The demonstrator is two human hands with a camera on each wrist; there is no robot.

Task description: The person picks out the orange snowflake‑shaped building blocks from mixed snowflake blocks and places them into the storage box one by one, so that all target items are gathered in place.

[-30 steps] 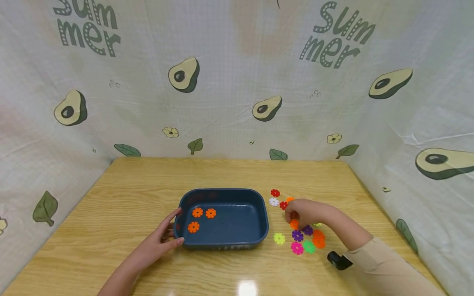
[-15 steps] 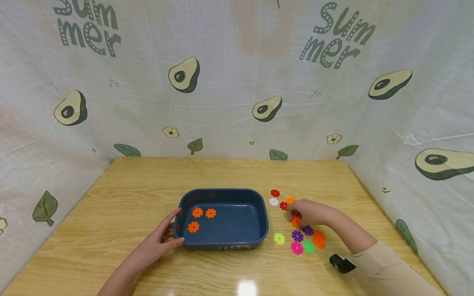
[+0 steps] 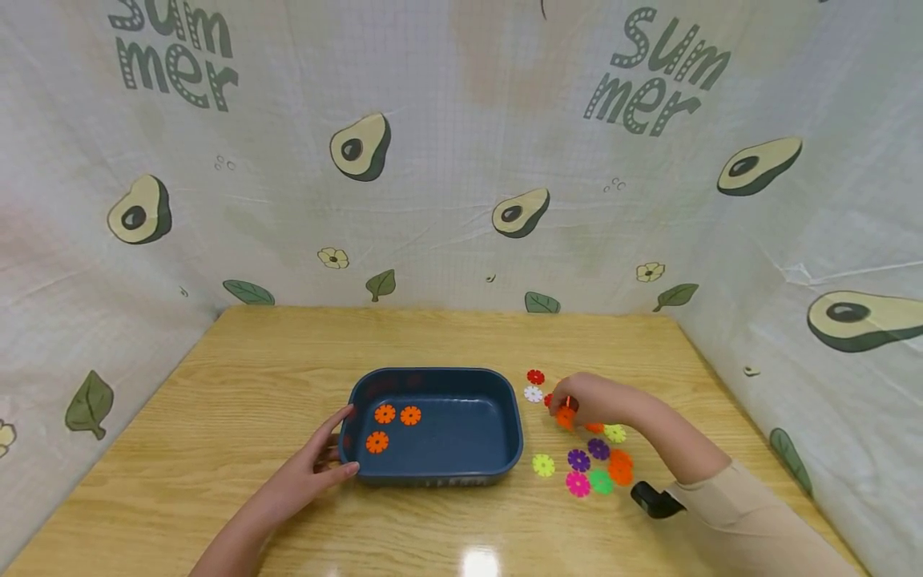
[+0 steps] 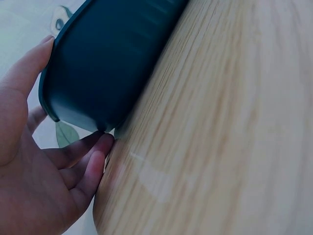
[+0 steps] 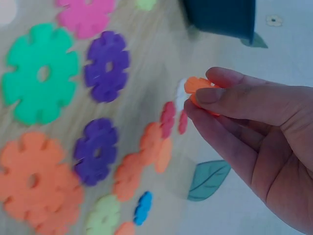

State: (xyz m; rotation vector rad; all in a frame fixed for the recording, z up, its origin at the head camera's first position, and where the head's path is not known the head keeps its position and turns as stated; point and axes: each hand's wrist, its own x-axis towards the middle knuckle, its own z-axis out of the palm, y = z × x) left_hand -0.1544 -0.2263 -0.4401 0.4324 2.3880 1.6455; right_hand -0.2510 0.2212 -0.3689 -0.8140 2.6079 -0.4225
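Observation:
A dark blue tray [image 3: 440,474] sits mid-table with three orange flower discs [image 3: 384,414] inside near its left end. My left hand [image 3: 320,458] rests against that end: thumb on the rim, straight fingers at the lower corner, as the left wrist view shows [image 4: 93,161] against the tray wall [image 4: 112,54]. To the right of the tray, my right hand [image 3: 564,410] pinches an orange flower disc [image 3: 566,416] just above the table. The right wrist view shows the disc [image 5: 195,84] held between thumb and fingertips [image 5: 208,95].
Loose flower discs lie to the right of the tray: red [image 3: 535,377], white [image 3: 533,393], yellow [image 3: 543,465], purple [image 3: 578,459], pink [image 3: 578,483], green [image 3: 601,481], orange [image 3: 620,467]. Avocado-print cloth walls enclose the wooden table [image 3: 252,377] on three sides.
My right hand has lifted an orange disc off the pile and moved slightly up and toward the tray. The left hand and tray have stayed put.

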